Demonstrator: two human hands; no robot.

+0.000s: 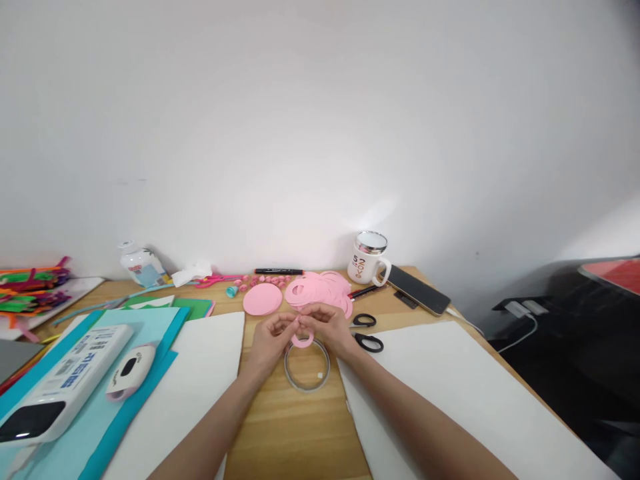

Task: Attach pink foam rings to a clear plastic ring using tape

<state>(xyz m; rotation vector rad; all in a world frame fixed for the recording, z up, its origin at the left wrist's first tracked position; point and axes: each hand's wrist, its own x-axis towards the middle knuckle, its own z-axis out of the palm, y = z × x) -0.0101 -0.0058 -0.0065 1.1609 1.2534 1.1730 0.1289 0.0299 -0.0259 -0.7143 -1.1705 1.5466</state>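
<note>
My left hand (273, 335) and my right hand (327, 327) meet over the middle of the wooden table (295, 433). Both pinch a small pink paper ring (303, 341), which hangs curved between the fingertips. Right below it a roll of clear tape (307, 366) lies flat on the wood. Behind my hands sit a pink paper disc (263, 299) and a heap of cut pink paper rings (320, 289). Black-handled scissors (367, 332) lie just right of my right hand.
White sheets (450, 380) lie on either side of the table, teal paper (135, 327) at the left under a white device (65, 380) and a small punch (131, 371). At the back stand a mug (369, 259), a phone (417, 290), a marker (279, 271), a bottle (141, 265) and pipe cleaners (30, 287).
</note>
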